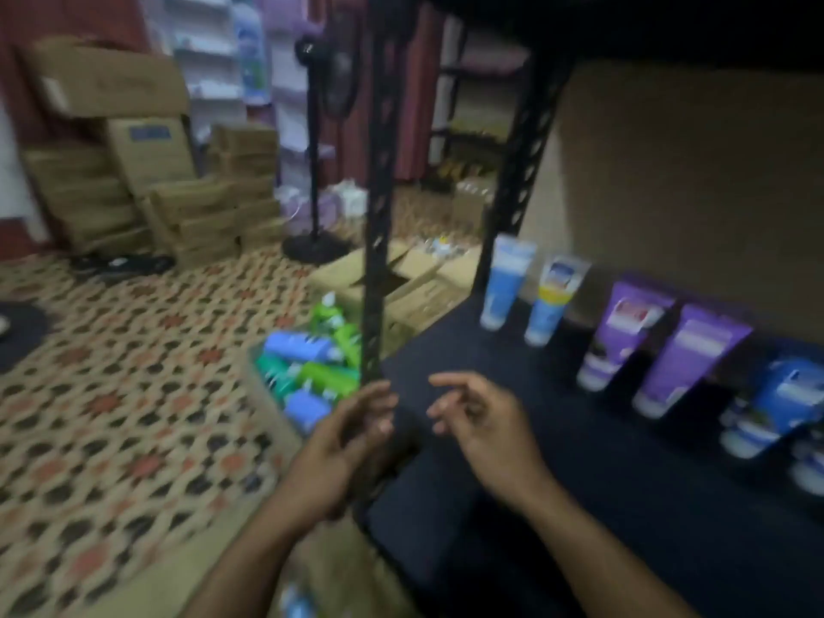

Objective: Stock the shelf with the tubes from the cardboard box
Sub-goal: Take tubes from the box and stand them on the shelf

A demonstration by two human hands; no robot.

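Head view: both hands are empty, fingers loosely curled. The left hand [348, 439] is at the shelf's [512, 528] front corner, by the foot of a black post [374, 216]; blur hides any contact. The right hand [486, 434] hovers over bare board, with open room ahead and to its right. Beyond it a row of tubes [686, 359] stands caps down, long axes upright, slightly tilted. Past the left hand, the cardboard box [267, 408] holds jumbled tubes [321, 372] lying sideways.

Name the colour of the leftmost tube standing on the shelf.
The leftmost tube is light blue, white cap down. Head view.
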